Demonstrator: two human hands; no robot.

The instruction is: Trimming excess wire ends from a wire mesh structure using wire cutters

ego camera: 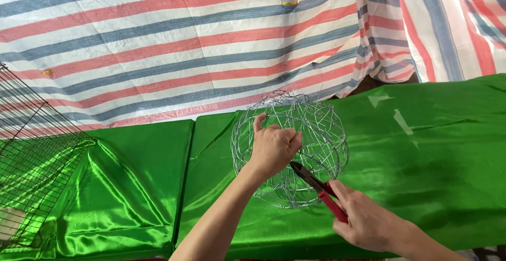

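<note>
Left hand (272, 148) clamped on wire ball (290, 150), right hand (363, 221) gripping red pliers (319, 187). Risk: jaws sit just beside the left fingers, so a slip could nick them or dent the mesh

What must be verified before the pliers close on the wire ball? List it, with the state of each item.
1. Left hand grips the wire ball: ok, fingers curl over its wires.
2. Right hand holds the red-handled pliers: ok.
3. Pliers tip reaches the ball: ok, the tip lies at the wires just under the left hand.
4. Tip seated on one wire: cannot tell, the left hand hides it.
5. Left fingers away from the tip: not ok, they sit very close.
6. Ball rests on the green cloth: cannot tell.
</note>
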